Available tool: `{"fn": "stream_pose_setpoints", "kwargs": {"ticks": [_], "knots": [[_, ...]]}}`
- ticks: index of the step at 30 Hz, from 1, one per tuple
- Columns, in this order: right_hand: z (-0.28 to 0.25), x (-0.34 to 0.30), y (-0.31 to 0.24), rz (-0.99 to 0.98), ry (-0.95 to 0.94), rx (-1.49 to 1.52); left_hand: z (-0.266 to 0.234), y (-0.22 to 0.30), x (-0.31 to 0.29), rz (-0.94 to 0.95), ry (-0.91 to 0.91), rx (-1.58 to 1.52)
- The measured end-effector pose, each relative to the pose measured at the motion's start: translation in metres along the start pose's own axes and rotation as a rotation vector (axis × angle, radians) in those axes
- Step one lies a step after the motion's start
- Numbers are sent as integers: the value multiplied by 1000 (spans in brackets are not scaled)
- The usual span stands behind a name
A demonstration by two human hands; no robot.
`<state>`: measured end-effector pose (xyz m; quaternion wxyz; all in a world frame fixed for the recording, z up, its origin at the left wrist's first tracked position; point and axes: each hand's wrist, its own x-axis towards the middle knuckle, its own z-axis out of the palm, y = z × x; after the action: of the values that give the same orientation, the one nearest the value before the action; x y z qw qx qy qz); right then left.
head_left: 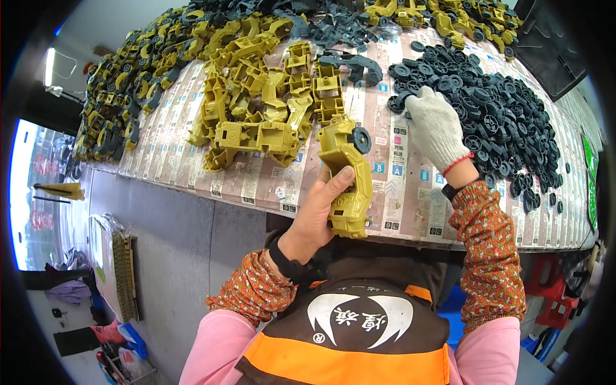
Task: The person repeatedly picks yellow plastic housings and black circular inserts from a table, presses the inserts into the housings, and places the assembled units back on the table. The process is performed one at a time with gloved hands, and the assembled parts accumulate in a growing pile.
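My bare left hand (317, 212) is closed around a yellow plastic toy car body (348, 173), held tilted above the table's front edge. One black wheel (360, 139) sits on the upper right side of that body. My right hand (438, 125), in a white knitted glove, reaches to the left edge of a heap of loose black toy wheels (487, 115). Its fingers are curled, with the tips against a dark wheel (397, 103); the grip is partly hidden by the glove.
Bare yellow car bodies (256, 96) lie heaped left of centre on the printed table cover (250, 183). Yellow bodies with wheels (128, 83) fill the far left edge. Dark plastic parts (337, 29) lie at the back. Red stools (555, 301) stand low at the right.
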<state>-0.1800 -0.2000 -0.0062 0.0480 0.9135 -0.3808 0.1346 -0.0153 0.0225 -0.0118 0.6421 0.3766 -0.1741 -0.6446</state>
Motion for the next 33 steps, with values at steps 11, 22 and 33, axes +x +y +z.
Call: {"fn": "stream_pose_setpoints", "kwargs": {"ticks": [11,22,33], "knots": [[-59,-107,-82,271,-160,1102,11,-8,8,135,-9,-81],[-51,-137,-99,523,-92,1392,19,-24,14,385,133,117],[-50,-143,-106,411,-17,1162,20,-30,12,416,159,126]]}}
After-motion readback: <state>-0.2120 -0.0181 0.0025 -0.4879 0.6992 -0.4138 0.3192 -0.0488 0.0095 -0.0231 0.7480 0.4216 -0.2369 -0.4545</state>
